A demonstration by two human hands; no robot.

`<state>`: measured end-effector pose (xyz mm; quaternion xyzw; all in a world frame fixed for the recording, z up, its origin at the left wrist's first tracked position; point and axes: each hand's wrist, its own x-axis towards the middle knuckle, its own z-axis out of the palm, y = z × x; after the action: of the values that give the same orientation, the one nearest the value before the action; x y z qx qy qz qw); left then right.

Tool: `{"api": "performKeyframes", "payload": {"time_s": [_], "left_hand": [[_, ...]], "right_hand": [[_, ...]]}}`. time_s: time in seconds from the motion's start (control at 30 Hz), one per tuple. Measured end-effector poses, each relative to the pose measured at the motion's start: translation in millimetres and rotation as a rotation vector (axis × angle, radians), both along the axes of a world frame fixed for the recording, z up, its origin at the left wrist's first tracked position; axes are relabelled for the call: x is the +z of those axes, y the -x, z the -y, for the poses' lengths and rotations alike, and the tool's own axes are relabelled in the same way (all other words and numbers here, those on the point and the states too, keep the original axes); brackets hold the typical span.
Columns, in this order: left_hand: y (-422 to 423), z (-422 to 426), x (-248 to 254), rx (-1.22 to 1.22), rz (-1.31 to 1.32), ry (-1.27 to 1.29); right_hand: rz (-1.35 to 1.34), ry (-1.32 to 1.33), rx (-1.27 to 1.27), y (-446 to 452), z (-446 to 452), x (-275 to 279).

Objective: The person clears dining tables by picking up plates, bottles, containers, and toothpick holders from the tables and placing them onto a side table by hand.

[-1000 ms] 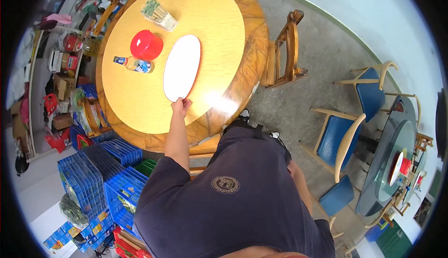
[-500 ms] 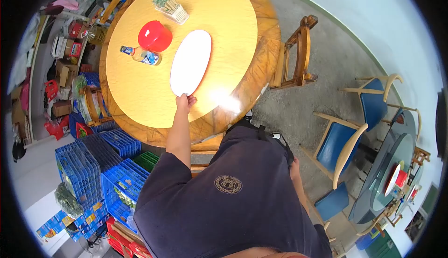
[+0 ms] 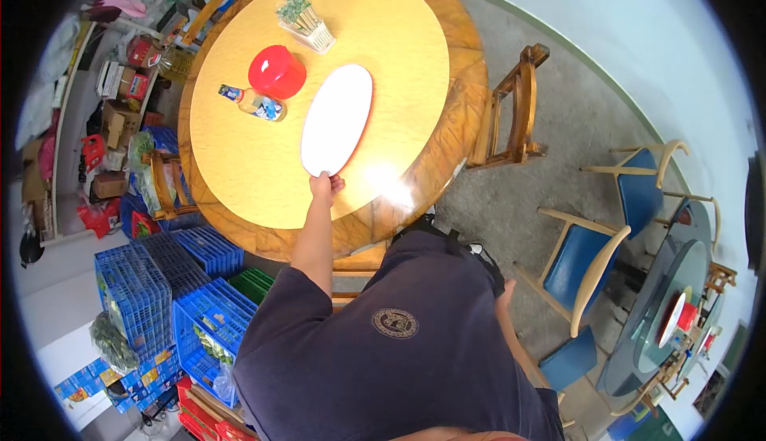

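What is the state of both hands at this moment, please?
Left hand: closed, gripping the near end of the white oval plate.
Right hand: lowered at the person's side; open or closed cannot be told.

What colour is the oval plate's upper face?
The oval plate is white on top; seen in the head view.

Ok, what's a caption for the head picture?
Left hand holds a white oval plate near a red tub and bottle.

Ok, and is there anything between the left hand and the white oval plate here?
Nothing visible. The left hand is on the near end of the white oval plate. The red container and bottle are off to the plate's left, not between them.
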<state>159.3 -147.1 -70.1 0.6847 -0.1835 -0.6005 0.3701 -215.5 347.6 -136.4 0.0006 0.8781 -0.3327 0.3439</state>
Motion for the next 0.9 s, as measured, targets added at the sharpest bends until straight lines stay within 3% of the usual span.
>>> {"api": "performKeyframes", "payload": {"time_s": [0.07,0.17,0.23,0.27,0.3,0.37,0.4,0.5,0.6,0.67,0.73,0.8,0.9], "left_hand": [[-4,1,-6,0.005,0.001,-0.055],[-6,6,2,0.015,0.051,-0.014],[-3,11,-4,0.087,0.178,0.021],[-15,14,-19,0.039,0.119,0.154],[-9,15,-8,0.028,0.165,0.161],[-22,20,-20,0.021,-0.016,0.234],[-22,22,-16,0.132,-0.043,0.152],[-47,20,-11,-0.209,-0.220,0.061],[-44,15,14,-0.258,-0.365,-0.025],[-42,15,23,-0.328,-0.442,-0.011],[-19,9,58,-0.323,-0.362,0.088],[10,-7,103,-0.363,-0.327,0.167],[60,-43,151,-0.522,-0.358,0.252]], "right_hand": [[-0.139,-0.184,0.093,-6,10,-22],[0.020,-0.003,-0.022,24,-75,-165],[0.193,0.105,0.059,13,-37,-52],[0.282,0.156,0.096,4,-3,28],[0.253,0.070,0.115,4,-4,30],[0.302,0.115,0.087,2,-6,28],[0.319,0.141,0.064,1,-8,28],[0.181,-0.002,0.184,-7,-21,46],[0.367,-0.023,0.086,-9,-32,91],[0.287,-0.021,0.057,-12,-48,106],[0.228,-0.036,0.024,-7,-62,112],[-0.001,-0.160,0.037,-5,-73,108],[-0.149,-0.086,-0.053,-1,-60,127]]}}
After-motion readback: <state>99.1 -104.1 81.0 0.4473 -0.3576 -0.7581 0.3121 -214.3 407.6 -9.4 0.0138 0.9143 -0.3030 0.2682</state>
